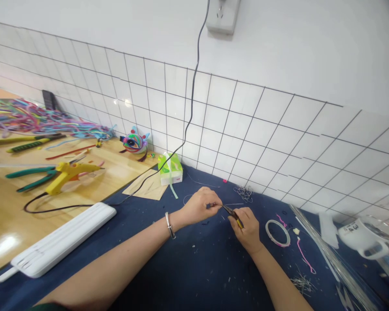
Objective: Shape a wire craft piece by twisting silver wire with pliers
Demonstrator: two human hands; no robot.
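My left hand (199, 205), with a silver bangle on the wrist, is closed in a pinch on a thin wire (236, 204) over the dark blue cloth (197, 268). My right hand (248, 229) is closed round small pliers (232, 213) with yellow handles. The plier tips meet the wire right beside my left fingertips. Both hands hover low over the cloth, close together.
A tape roll (278, 232), pink cord pieces (303, 255) and wire scraps lie to the right, with a white mug (359, 237). A green tissue pack (170, 169), yellow glue gun (68, 172), white case (61, 244), green pliers and heaped coloured cords (35, 119) sit left. A black cable (191, 116) hangs from the wall socket.
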